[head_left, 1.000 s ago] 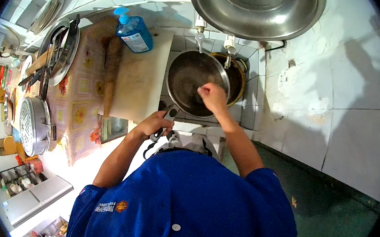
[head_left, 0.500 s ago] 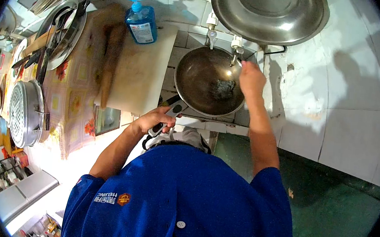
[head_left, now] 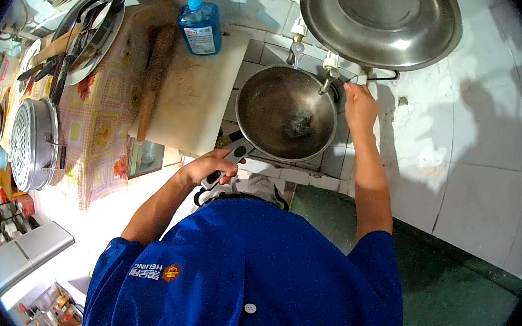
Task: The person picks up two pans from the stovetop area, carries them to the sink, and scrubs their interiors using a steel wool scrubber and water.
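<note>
My left hand (head_left: 213,166) is wrapped round the grey and black handle of a wok (head_left: 272,110), which rests over the tiled sink. A dark, tangled scrubber (head_left: 300,124) lies inside the wok, right of its middle. Beside the right-hand tap (head_left: 329,75), my right hand (head_left: 360,106) is raised with its fingers pressed together near a thin dark part. What those fingertips hold is too small to tell. Another tap (head_left: 297,44) stands to its left, above the wok's far rim.
A big metal basin (head_left: 381,24) hangs on the wall above the taps. Left of the sink are a cutting board (head_left: 195,94), a blue soap bottle (head_left: 200,25), a rolling pin (head_left: 153,83), a plate of utensils (head_left: 89,52) and a steamer pot (head_left: 35,144).
My right hand has moved from inside the wok out to the right of the tap. The scrubber now shows in the wok. My left hand has kept hold of the handle.
</note>
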A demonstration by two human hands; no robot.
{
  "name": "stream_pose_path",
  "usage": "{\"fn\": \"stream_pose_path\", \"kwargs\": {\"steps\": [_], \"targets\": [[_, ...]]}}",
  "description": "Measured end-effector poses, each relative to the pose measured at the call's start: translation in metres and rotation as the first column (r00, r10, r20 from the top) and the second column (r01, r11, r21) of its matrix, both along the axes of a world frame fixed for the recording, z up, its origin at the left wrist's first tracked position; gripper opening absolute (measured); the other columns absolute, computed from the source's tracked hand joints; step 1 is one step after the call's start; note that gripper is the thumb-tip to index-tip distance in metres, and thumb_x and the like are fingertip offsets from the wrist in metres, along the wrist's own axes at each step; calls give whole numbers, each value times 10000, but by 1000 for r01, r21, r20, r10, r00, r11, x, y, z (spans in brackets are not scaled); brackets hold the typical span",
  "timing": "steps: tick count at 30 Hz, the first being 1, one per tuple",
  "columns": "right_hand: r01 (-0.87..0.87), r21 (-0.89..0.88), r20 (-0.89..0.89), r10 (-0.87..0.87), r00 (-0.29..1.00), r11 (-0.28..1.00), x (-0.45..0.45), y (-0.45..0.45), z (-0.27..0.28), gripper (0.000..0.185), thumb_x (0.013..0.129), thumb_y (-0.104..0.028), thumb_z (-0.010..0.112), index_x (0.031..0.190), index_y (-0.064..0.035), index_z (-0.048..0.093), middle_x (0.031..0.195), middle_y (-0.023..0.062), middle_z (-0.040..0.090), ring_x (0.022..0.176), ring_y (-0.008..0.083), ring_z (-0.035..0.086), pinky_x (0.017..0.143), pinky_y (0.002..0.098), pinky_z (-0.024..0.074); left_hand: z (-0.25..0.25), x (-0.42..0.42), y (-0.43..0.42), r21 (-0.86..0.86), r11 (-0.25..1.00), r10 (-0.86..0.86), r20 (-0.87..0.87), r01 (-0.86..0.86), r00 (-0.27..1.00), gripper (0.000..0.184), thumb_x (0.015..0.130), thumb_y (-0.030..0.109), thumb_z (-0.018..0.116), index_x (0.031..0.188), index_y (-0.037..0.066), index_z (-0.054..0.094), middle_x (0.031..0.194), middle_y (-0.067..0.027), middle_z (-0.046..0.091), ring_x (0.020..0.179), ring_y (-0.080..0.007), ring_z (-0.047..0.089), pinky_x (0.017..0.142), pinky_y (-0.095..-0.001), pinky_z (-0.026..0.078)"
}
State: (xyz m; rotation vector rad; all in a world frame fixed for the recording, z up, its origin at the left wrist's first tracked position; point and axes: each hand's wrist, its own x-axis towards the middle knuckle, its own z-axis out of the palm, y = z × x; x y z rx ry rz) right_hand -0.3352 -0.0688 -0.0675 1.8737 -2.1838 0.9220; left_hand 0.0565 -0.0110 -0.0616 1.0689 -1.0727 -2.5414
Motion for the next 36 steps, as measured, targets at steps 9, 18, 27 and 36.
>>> {"fn": "stream_pose_path", "kwargs": {"steps": [9,18,27,36], "targets": [[-22,76,142,11,990,997,56,14,2,265,901,-291,593,777,-58,571,768,151,596,701,388,589,613,477,459,3,10,-1,-11,999,-37,-68,36,997,371,839,102,596,1153,-39,458,664,-20,501,532,-110,493,513,-235,396],[-318,363,495,108,862,876,122,27,-29,364,846,-272,690,1121,-36,652,963,162,676,882,308,661,772,386,510,38,58,18,-61,996,60,-6,-60,998,417,822,49,555,1225,-16,467,633,-42,517,480,-103,491,454,-235,368],[-565,642,211,589,780,518,245,-9,-27,625,816,-225,718,1358,-68,448,1236,208,515,1105,396,541,939,461,465,63,139,54,-112,977,188,29,-183,982,444,795,61,633,1208,-14,491,669,-42,540,496,-101,506,462,-234,407],[-786,522,195,850,489,332,355,2,-56,258,764,-72,664,997,11,590,1015,209,605,1001,383,594,882,450,490,42,186,81,-101,937,342,59,-335,938,398,806,27,608,1187,-5,496,690,-41,556,509,-105,509,468,-231,403]]}}
